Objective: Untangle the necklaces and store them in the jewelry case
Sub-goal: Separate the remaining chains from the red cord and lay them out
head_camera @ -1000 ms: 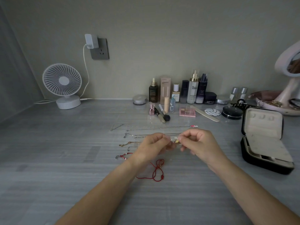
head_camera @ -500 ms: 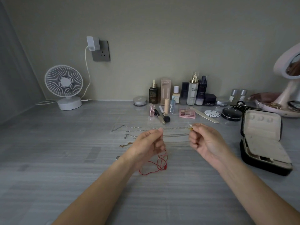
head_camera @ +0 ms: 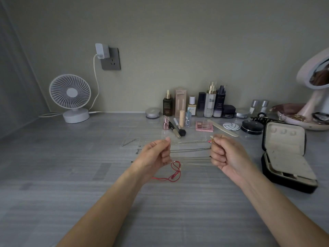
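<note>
bare forearms [head_camera: 110, 202], left hand [head_camera: 153, 155], right hand [head_camera: 227, 154]

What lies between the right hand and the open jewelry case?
Only bare grey tabletop lies between the right hand and the jewelry case; the head view shows this.

- We count two hands: the left hand [head_camera: 154, 154] and the right hand [head_camera: 226, 154].
- We see one red cord [head_camera: 175, 172] and at least three silver necklaces [head_camera: 188, 142]; we cannot tell the exact number.
- We find one open jewelry case [head_camera: 284, 154].
- One desk fan [head_camera: 70, 93], one charger [head_camera: 101, 50].
- Two silver-capped vials [head_camera: 255, 106], two round silver tins [head_camera: 152, 112].
- One eyeshadow palette [head_camera: 204, 126], one nail file [head_camera: 222, 128], one makeup mirror [head_camera: 306, 68].
</note>
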A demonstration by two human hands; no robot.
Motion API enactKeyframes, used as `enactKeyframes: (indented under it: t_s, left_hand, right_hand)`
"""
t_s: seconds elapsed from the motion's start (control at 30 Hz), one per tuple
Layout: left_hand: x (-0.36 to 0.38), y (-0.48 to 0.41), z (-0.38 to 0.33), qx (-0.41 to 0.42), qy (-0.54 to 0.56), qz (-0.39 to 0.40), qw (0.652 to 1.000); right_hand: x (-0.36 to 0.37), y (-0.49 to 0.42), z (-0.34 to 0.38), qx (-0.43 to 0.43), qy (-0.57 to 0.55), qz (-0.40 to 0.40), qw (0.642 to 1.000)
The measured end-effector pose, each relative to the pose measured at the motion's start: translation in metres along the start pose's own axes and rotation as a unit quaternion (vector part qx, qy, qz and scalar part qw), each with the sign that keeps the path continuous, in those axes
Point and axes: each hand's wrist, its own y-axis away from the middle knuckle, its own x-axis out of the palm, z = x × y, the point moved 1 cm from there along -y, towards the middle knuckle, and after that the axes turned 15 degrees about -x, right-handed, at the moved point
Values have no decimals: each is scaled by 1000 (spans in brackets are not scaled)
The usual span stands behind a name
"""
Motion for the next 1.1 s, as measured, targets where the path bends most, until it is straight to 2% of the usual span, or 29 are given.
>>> enactKeyframes:
  t_s: [0.33, 0.6, 0.67, 0.8, 0.87, 0.9, 0.97, 1.1]
  left_hand:
    - [0, 5, -3, 7, -43, 14, 999]
    - [6, 7, -2, -3, -23, 20, 1000]
    - [7, 8, -1, -14, -49, 21, 998]
    - [11, 11, 3, -51, -134, 86, 986]
    - [14, 10, 7, -49, -197, 54, 978]
    - [14, 9, 9, -34, -250, 15, 967]
    - [14, 7, 11, 2, -378, -43, 925]
    - [13, 9, 17, -33, -538, 8, 842]
  right_hand:
    - [1, 3, 4, -6, 35, 6, 999]
    - [8, 11, -5, -3, 202, 93, 975]
    - [8, 11, -2, -4, 204, 86, 975]
    - [4, 9, 1, -1, 205, 75, 976]
    - [2, 9, 2, -3, 193, 67, 979]
    - [2, 9, 3, -3, 186, 62, 980]
    - [1, 8, 5, -4, 173, 51, 984]
    - [-1, 6, 4, -6, 154, 28, 988]
